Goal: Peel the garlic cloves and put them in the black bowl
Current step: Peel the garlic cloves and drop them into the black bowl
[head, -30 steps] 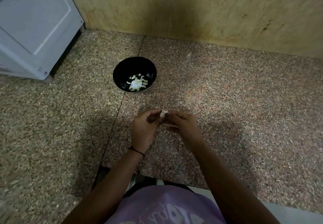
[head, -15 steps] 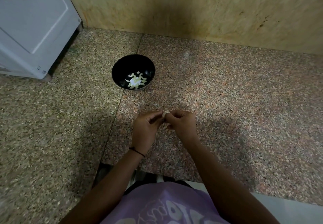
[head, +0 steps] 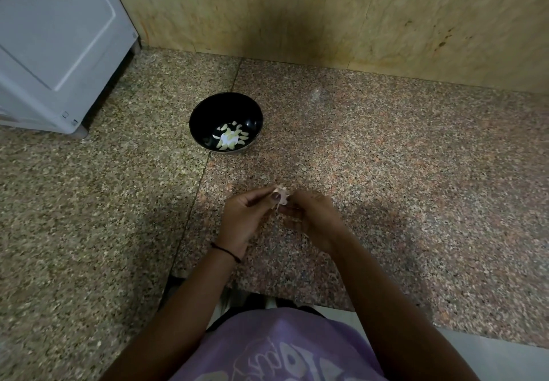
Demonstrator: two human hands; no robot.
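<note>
Skin (head: 280,188) now flares off the garlic clove (head: 283,199), pinched by left grip (head: 242,223) and right grip (head: 312,220). Light, probably slick bare; hold its ends.

— What's at the far left?
— A white panelled cabinet (head: 53,39), standing on the speckled stone floor (head: 89,232) against a beige marbled wall (head: 341,0).
— Is the floor one colour?
— No. A seam (head: 194,199) splits it, with a greyish slab on the left and a pinker one on the right.
— Anything on the wall?
— A dark patch (head: 276,36) in the middle and small brown spots (head: 442,40) further right.
— And nearest the camera?
— A purple shirt (head: 282,351) with white print, and a pale strip (head: 493,357) at the lower right.
</note>
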